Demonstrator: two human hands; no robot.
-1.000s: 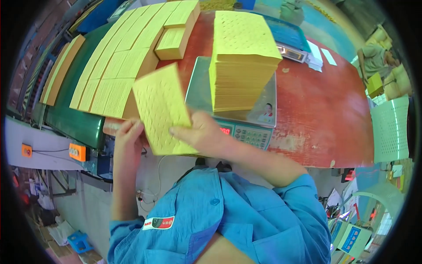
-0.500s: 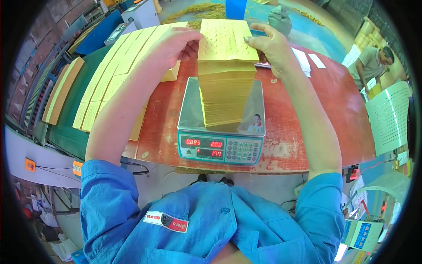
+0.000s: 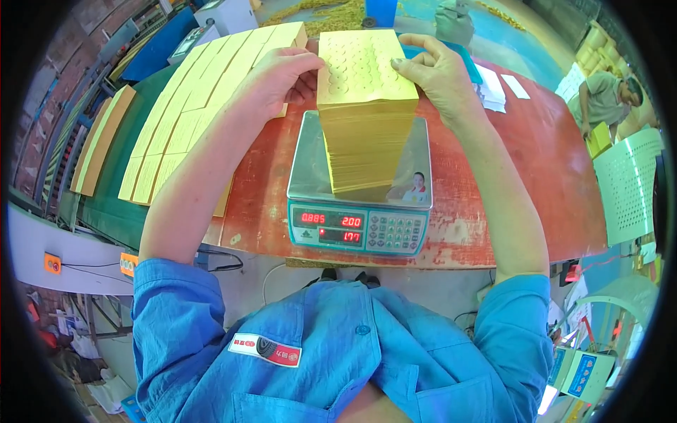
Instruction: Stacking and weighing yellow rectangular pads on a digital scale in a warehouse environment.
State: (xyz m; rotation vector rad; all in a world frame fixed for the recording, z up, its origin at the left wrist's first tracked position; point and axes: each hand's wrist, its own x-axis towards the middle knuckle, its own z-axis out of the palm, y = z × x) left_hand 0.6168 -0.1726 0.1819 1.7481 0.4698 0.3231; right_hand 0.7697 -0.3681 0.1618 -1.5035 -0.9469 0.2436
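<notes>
A tall stack of yellow paper sheets (image 3: 370,144) stands upright on the metal pan of a digital scale (image 3: 306,158). Rows of round punched marks show on its top sheet. At the stack's upper left edge, my left hand (image 3: 293,76) grips with thumb and forefinger, its other fingers curled under. Across from it, my right hand (image 3: 438,74) presses its thumb on the right edge; some of its fingers are hidden behind. Red digits glow on the scale's front display, beside a keypad.
The scale sits on a worn red table (image 3: 522,176). More yellow stacks (image 3: 190,95) stand in rows on a green surface at left. White papers (image 3: 491,90) and a teal tray (image 3: 462,60) lie at the back right. Another person (image 3: 603,106) bends over yellow sheets at far right.
The upper sheets, which sat unevenly over a gap, now lie flush with the stack below. Both hands stay at its top edges. The view has shifted slightly.
</notes>
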